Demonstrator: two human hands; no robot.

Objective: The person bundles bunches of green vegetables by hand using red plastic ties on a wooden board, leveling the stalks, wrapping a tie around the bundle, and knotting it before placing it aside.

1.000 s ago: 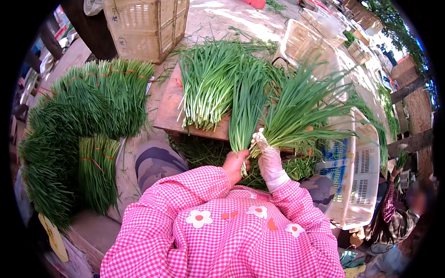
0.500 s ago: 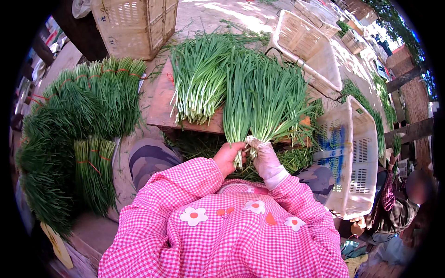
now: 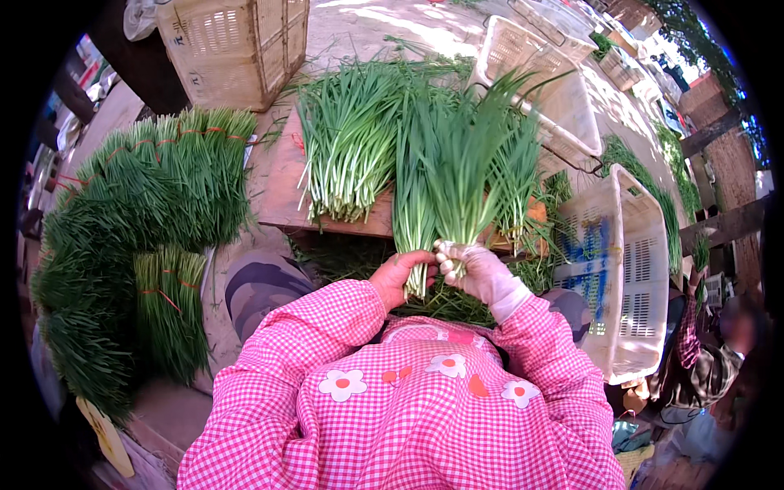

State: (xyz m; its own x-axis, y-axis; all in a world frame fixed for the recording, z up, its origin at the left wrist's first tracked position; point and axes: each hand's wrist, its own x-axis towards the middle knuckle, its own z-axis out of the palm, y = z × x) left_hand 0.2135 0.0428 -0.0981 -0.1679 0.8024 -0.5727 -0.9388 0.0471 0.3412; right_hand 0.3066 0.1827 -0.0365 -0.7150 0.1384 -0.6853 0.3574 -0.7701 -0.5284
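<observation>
My bare left hand point(image 3: 398, 278) is closed round the pale stem ends of a narrow bunch of garlic chives point(image 3: 414, 216). Beside it, my right hand point(image 3: 483, 276), in a whitish glove, grips a fuller bunch of chives point(image 3: 461, 196) by its base; the leaves fan out and blur at the tips. The two hands nearly touch. Ahead lies a low wooden board point(image 3: 278, 196), carrying a thick pile of loose chives point(image 3: 351, 147) on its left part. More loose chives point(image 3: 513, 192) lie at its right end, partly behind the held bunch.
To the left stand many chive bundles point(image 3: 147, 204) tied with red bands, one smaller bundle point(image 3: 170, 302) nearer me. Plastic crates stand at back left point(image 3: 233, 49), back right point(image 3: 563, 106) and right point(image 3: 637, 286). Cut leaves point(image 3: 523, 282) litter the ground below the board. Another person point(image 3: 710, 359) is at far right.
My right hand has shifted slightly right and turned, lifting its bunch so the leaves sweep upward, apart from the chives at the board's right end. My left hand keeps its hold.
</observation>
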